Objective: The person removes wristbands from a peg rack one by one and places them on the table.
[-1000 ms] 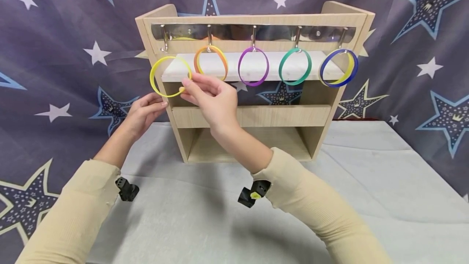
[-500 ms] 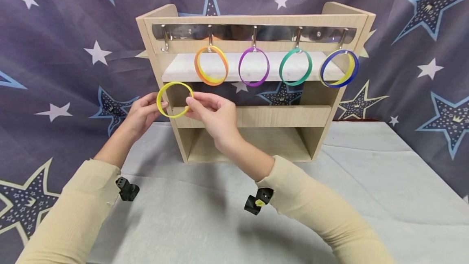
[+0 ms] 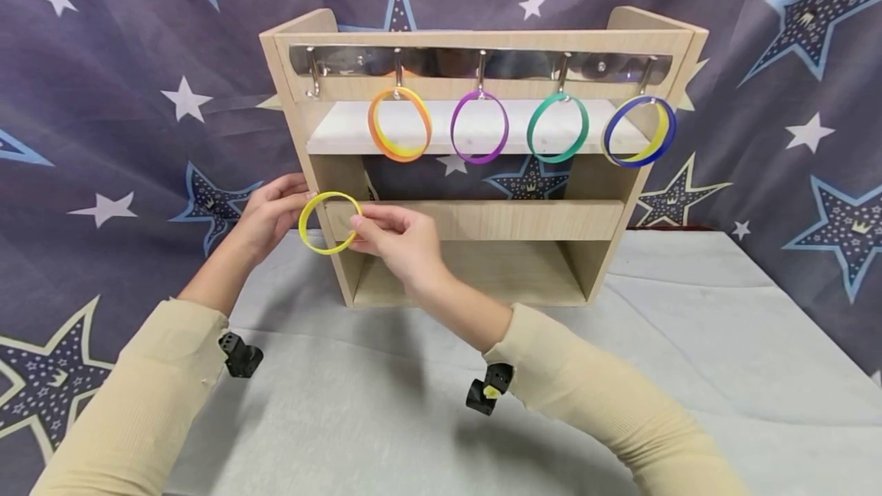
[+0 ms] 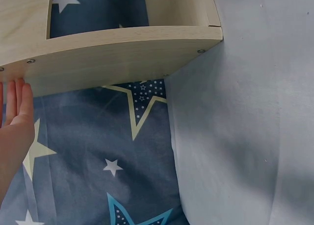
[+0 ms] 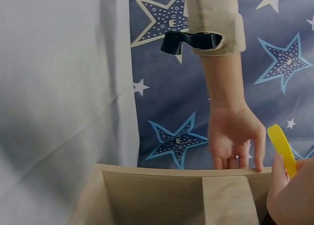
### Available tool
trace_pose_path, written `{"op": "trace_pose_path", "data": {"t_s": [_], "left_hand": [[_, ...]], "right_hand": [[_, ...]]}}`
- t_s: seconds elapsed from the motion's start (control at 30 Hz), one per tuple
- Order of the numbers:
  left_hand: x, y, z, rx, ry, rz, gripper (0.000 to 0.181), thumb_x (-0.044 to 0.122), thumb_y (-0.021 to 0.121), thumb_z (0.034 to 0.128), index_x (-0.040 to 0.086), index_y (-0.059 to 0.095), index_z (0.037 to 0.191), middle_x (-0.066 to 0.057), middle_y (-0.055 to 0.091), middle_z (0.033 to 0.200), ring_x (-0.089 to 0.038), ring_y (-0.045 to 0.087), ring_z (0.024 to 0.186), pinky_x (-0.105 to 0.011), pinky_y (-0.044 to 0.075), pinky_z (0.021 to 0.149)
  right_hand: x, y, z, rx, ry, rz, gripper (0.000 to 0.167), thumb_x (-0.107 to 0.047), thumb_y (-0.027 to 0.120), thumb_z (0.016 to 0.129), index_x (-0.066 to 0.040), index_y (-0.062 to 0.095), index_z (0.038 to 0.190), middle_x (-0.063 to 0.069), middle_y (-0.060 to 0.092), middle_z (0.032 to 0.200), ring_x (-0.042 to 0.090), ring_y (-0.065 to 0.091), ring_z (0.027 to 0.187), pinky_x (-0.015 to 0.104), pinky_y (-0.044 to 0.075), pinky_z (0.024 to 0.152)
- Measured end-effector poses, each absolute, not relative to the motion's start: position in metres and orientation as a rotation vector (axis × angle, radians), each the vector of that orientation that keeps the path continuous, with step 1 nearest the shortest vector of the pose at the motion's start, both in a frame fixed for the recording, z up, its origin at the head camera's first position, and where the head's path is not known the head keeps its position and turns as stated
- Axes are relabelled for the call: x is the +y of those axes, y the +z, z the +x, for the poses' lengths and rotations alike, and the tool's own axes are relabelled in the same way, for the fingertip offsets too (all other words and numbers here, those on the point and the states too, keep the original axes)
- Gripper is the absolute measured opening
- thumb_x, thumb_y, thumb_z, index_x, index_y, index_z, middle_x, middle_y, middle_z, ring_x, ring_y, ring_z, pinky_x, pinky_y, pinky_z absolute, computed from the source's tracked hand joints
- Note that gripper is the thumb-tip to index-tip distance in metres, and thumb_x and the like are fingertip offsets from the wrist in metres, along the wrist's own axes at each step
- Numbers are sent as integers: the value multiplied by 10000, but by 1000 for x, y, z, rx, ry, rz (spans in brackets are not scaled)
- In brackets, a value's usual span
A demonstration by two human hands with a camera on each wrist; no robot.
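Between thumb and fingers, my right hand [image 3: 403, 242] pinches the right side of a yellow ring [image 3: 305, 230], in front of the left edge of the wooden shelf unit [image 3: 475, 219]. The right wrist view shows the same ring [image 5: 281, 145] edge-on in my right hand [image 5: 294, 195]. My left hand [image 3: 265, 217] rests with extended fingers on the unit's left side panel; in the left wrist view the fingertips of this hand [image 4: 17, 124] touch the panel [image 4: 113, 63]. The leftmost hook [image 3: 313, 79] on the metal strip holds no ring.
From the other hooks hang an orange and yellow pair of rings [image 3: 374, 122], a purple ring [image 3: 505, 128], a green ring [image 3: 585, 127] and blue and yellow rings [image 3: 667, 145]. The unit stands on a grey cloth [image 3: 331, 404] before a star-patterned curtain [image 3: 96, 136].
My right hand has lowered the yellow ring from just below the leftmost hook to the level of the unit's middle board. My left hand has stayed at the side panel.
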State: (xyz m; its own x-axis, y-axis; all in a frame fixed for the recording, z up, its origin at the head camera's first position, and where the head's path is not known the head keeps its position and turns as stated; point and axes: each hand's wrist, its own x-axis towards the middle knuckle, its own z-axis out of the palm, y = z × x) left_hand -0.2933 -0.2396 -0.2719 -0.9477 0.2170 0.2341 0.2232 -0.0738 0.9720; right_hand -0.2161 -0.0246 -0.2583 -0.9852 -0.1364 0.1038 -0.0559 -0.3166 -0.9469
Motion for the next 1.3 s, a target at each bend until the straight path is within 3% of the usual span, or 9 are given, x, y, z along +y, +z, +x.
{"op": "trace_pose_path", "data": {"t_s": [0.5,0.67,0.97,1.03,1.17,1.3], "left_hand": [[-237,-271,-294,-2109,-2273,-500,190,56,568,928,82,519,1110,70,646,1015,-25,617,962,-109,504,873],[-237,-271,-294,-2090,-2293,-503,201,44,560,928,56,505,1120,64,648,1009,-31,617,961,-113,505,879],[-237,-272,-295,-2072,-2302,-525,210,40,559,927,42,500,1129,53,654,1014,-37,626,963,-117,511,883],[-237,-272,-295,-2069,-2304,-531,212,35,555,928,39,497,1132,51,655,1015,-38,628,963,-118,512,883],[-237,-273,-295,-2076,-2301,-531,210,39,556,928,47,499,1130,55,653,1016,-35,628,961,-116,512,880],[-237,-273,-295,-2059,-2315,-536,201,31,555,926,46,507,1120,50,657,1008,-39,630,954,-121,517,876]], "right_hand": [[-31,-283,-217,1773,-2387,-116,291,37,676,847,110,639,1126,316,659,1092,84,648,645,348,613,757],[-33,-291,-217,1745,-2368,-86,295,55,669,843,132,629,1125,184,694,904,81,637,631,348,612,758],[-32,-300,-219,1779,-2248,-29,287,23,672,854,110,640,1126,220,701,1005,104,656,614,413,577,864],[-32,-304,-220,1797,-2221,-16,265,11,679,853,99,656,1102,204,709,988,124,682,635,412,576,861],[-32,-310,-221,1796,-2180,10,250,-2,679,858,90,663,1090,285,670,1119,138,694,650,401,581,851],[-33,-317,-222,1786,-2164,43,244,7,672,860,89,659,1090,285,668,1108,160,703,668,393,587,845]]}}
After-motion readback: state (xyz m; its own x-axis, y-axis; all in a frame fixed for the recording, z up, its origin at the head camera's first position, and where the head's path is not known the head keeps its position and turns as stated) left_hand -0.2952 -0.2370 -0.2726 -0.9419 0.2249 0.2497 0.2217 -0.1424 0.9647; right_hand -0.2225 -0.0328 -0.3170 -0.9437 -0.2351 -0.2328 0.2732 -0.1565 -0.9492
